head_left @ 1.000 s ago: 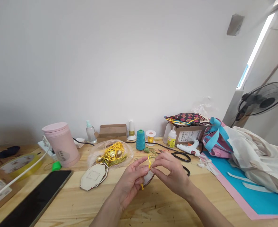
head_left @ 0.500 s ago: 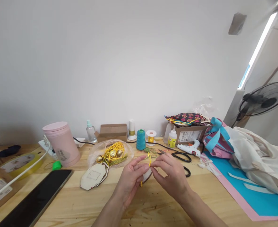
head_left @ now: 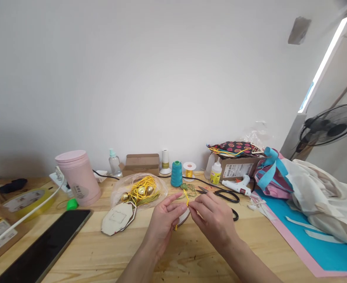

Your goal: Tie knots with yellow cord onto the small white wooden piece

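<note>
A yellow cord (head_left: 186, 194) stands up in a small loop between my two hands, just above the table. My left hand (head_left: 167, 215) pinches it between thumb and fingers, and a short end hangs out below. From the other side, the fingertips of my right hand (head_left: 213, 216) close on the same cord and touch its lower part. Behind the hands lies a white round piece with a dark rim (head_left: 182, 218), partly covered by my fingers. Black-handled scissors (head_left: 224, 195) rest just beyond my right hand, beside some green thread (head_left: 188, 188).
Behind are a teal thread cone (head_left: 176, 174), a glue bottle (head_left: 215, 173), a glue gun (head_left: 237, 186) and an open cardboard box (head_left: 140, 164). Leftward lie a plastic bag of yellow cords and gold bells (head_left: 142, 190), octagonal cards (head_left: 118, 219), a phone (head_left: 43, 247) and a pink tumbler (head_left: 79, 179).
The view has shifted slightly, moving the background a little to the right. Both hands stay on the yellow cord, with my right fingers drawn in a bit closer around it.
</note>
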The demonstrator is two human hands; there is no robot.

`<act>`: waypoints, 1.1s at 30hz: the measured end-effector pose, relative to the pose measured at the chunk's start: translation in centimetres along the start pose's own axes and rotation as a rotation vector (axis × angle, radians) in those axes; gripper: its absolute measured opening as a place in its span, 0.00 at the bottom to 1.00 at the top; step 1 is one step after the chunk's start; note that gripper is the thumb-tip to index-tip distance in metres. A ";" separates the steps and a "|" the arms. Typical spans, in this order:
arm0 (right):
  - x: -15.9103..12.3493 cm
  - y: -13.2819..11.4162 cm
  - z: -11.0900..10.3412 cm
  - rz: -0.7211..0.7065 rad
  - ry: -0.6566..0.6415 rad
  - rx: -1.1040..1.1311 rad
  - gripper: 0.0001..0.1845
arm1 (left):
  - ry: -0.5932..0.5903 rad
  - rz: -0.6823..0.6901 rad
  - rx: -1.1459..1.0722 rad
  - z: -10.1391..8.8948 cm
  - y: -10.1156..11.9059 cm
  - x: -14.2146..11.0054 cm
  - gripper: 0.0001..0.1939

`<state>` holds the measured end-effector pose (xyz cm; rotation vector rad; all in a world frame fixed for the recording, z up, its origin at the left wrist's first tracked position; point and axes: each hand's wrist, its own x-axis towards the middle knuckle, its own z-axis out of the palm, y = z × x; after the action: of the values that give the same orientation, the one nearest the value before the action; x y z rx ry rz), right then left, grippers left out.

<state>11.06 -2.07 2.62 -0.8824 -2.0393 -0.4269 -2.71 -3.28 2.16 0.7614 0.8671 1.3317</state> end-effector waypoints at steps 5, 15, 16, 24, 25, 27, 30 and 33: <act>-0.4 -0.2 0.2 -0.038 -0.030 -0.157 0.11 | 0.031 0.018 0.112 0.1 -0.2 0.0 0.22; 0.1 0.1 0.2 0.104 -0.011 0.087 0.08 | 0.042 0.025 0.124 0.1 -0.2 0.0 0.22; 0.2 0.3 0.2 0.154 -0.029 0.150 0.07 | 0.040 0.030 0.115 0.1 -0.2 0.0 0.22; 0.2 1.0 0.2 0.552 -0.260 0.578 0.08 | 0.040 0.129 0.325 0.2 -0.4 0.1 0.20; 0.2 1.0 0.2 0.566 -0.272 0.608 0.09 | 0.029 0.149 0.351 0.2 -0.5 0.1 0.20; 0.2 1.0 0.3 0.568 -0.275 0.634 0.09 | 0.011 0.178 0.388 0.1 -0.8 0.3 0.21; 0.1 1.0 0.5 0.534 -0.257 0.631 0.10 | -0.002 0.177 0.394 -0.1 -1.0 0.4 0.23; 0.1 0.9 0.6 0.513 -0.237 0.652 0.11 | -0.019 0.135 0.345 -0.3 -0.8 0.4 0.27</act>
<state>11.31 -1.05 2.30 -1.0115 -1.8717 0.6165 -2.52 -3.00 1.26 1.1155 1.0610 1.3053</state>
